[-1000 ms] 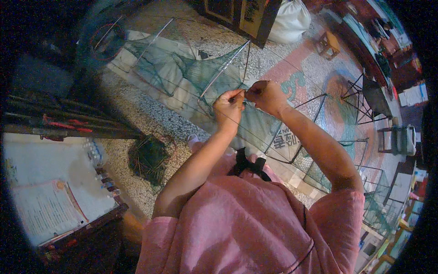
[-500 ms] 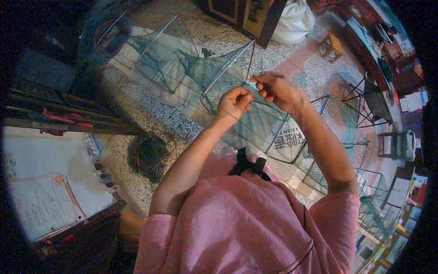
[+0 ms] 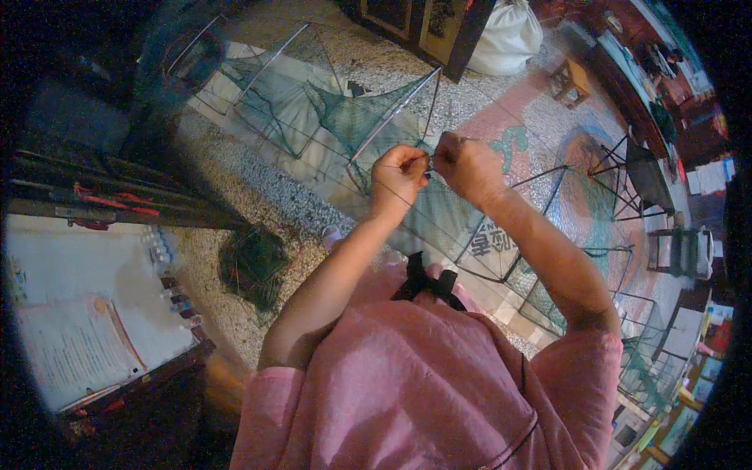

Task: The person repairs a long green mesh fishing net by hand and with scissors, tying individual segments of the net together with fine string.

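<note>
A long folding net trap of green mesh [image 3: 345, 117] stretches across the floor in front of me, held open by thin metal frames [image 3: 395, 117]. Over its middle, both my hands are raised close together. My left hand [image 3: 397, 176] is pinched, with a bit of green netting between thumb and forefinger. Right beside it, my right hand [image 3: 472, 168] is closed with its knuckles up. Whatever its fingers grip is hidden by the hand. Dark cords run along the trap below the hands.
A bundle of dark green net [image 3: 254, 262] lies on the pebbled floor to the left. Beyond the trap are a white sack [image 3: 507, 39] and a small wooden stool [image 3: 568, 84]. A dark folding chair [image 3: 642, 176] stands at right. A table with papers [image 3: 78, 337] is at left.
My right hand has turned over and its spread fingers have closed, moving in beside the left. My left hand stays pinched in nearly the same place.
</note>
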Motion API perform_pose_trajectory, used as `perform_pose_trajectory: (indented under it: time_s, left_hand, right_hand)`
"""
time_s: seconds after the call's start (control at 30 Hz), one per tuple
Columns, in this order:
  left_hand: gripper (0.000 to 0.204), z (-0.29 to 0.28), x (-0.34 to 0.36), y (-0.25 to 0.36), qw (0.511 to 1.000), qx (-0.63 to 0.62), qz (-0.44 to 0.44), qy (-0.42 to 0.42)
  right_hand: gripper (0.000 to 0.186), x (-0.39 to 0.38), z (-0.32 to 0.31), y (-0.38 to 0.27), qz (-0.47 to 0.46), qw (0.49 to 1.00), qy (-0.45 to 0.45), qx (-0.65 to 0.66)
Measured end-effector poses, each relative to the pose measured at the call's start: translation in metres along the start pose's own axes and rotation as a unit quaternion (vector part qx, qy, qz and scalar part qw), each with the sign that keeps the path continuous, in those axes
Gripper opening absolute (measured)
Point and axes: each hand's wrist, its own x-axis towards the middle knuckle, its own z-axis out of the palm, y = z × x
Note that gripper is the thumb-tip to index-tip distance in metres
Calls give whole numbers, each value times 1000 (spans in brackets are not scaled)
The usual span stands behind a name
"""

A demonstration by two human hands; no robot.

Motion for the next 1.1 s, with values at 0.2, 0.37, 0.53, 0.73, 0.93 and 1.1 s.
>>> perform_pose_trajectory:
  time_s: [0.2,0.37,0.53,0.73,0.93,1.1]
  left_hand:
    - [7,-5,8,-2,998,31,-49,-34]
    - [10,2,4,5,996,0,-87,-13]
    - [10,3,1,7,994,-35,-100,2]
    - [7,0,1,-2,999,-24,-37,-17]
    - [10,-1,-7,-8,1000,-13,22,-11]
    - [12,12,0,-8,998,-24,54,14]
  right_hand:
    - [17,2,1,-12,-24,997,48,-63]
    - [21,14,29,31,-2,998,-59,-12]
    - [23,17,8,17,151,943,-199,218]
    - [16,17,4,10,37,943,-57,326]
    - [14,36,-30,-20,49,838,-64,540]
    - [9,73,-27,-9,38,808,92,580]
